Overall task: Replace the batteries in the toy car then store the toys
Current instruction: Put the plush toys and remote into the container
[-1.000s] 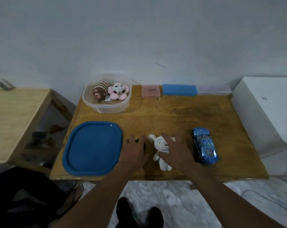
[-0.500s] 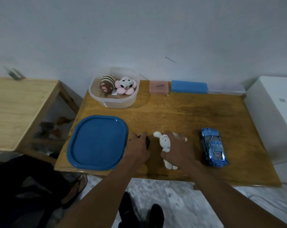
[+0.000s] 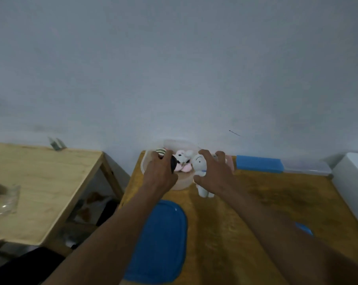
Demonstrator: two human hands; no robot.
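My right hand (image 3: pixel 215 173) grips a white plush rabbit (image 3: pixel 200 167) and holds it at the right rim of the clear plastic tub (image 3: pixel 180 185) at the table's back. My left hand (image 3: pixel 160 171) is closed on a small black object (image 3: pixel 173 165) over the tub's left side. Inside the tub lie a pink and white plush (image 3: pixel 182 161) and a striped brown plush (image 3: pixel 161 151), partly hidden by my left hand. The blue toy car (image 3: pixel 304 229) shows only as a sliver behind my right forearm.
The blue lid (image 3: pixel 163 241) lies on the wooden table (image 3: pixel 287 194) near its front left. A blue box (image 3: pixel 259 163), a clear box (image 3: pixel 307 168) and a pink box (image 3: pixel 229 161) line the back edge. A lower wooden table (image 3: pixel 40 188) stands left, a white cabinet (image 3: pixel 352 175) right.
Both hands have lifted from the table's front and moved back to the tub, the right carrying the white rabbit, the left the small black object. The view has tilted up and left.
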